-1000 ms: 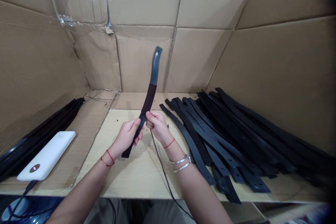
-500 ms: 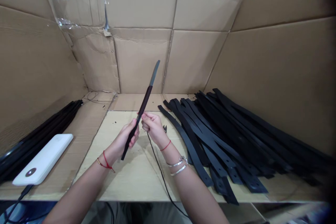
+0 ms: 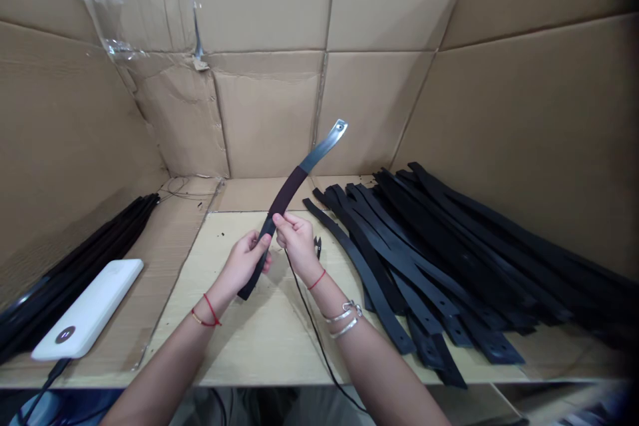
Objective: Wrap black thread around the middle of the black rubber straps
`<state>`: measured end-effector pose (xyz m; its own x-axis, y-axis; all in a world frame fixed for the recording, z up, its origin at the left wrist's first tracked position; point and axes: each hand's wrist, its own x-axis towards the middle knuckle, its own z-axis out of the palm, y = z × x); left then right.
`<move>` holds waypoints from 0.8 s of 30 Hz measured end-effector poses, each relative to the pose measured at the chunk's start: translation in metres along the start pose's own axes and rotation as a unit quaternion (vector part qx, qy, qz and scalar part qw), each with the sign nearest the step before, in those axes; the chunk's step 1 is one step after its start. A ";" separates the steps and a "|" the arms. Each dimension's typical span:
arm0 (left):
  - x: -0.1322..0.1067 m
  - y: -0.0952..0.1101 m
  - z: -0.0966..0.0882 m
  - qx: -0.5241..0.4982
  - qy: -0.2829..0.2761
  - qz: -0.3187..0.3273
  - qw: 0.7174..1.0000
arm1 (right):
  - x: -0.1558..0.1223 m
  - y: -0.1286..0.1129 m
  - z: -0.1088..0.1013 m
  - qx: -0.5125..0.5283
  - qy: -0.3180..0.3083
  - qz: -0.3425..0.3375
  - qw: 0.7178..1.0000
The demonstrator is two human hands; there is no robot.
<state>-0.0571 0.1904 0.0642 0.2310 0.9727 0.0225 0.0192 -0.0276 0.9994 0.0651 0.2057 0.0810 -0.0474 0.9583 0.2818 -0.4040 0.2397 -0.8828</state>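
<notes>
A curved flat strap (image 3: 288,192) with a dark fabric middle and a bare, shiny end with a hole rises toward the back right. My left hand (image 3: 252,256) is closed around its lower black part, thumb on the upper face. Just above, my right hand (image 3: 295,239) pinches the strap's edge where the black and dark brown parts meet. From under the right hand a thin black cord (image 3: 312,329) runs down past the table's front edge. Behind the right wrist, the dark tips of a small tool (image 3: 318,247) show; the rest is hidden.
A heap of curved black strips (image 3: 424,266) covers the right side. Along the left wall lies a bundle of dark strips (image 3: 84,266), beside a white power bank (image 3: 90,313) with a cable. Cardboard walls (image 3: 269,113) enclose the table (image 3: 200,293) at the back and sides.
The strap has turned so its broad face shows, and its far end has swung to the right. Both hands keep hold of it and have shifted slightly right.
</notes>
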 end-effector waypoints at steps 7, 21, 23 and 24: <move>-0.011 0.013 0.004 -0.133 -0.071 -0.069 0.986 | -0.002 -0.005 0.001 0.066 -0.104 0.059 0.991; -0.005 0.006 0.001 -0.061 -0.041 0.025 0.997 | 0.000 -0.008 -0.003 -0.015 -0.107 0.035 0.994; -0.005 0.005 0.002 -0.062 -0.050 -0.002 0.997 | 0.000 -0.004 -0.003 -0.034 -0.083 0.019 0.996; -0.004 0.004 0.002 -0.043 -0.034 0.002 0.999 | 0.001 -0.002 -0.003 -0.034 -0.069 0.015 0.997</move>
<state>-0.0558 0.1859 0.0682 0.2964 0.9547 0.0280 -0.0642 -0.0094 0.9979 0.0681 0.2068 0.0819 -0.1854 0.9357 0.3001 -0.3380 0.2261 -0.9136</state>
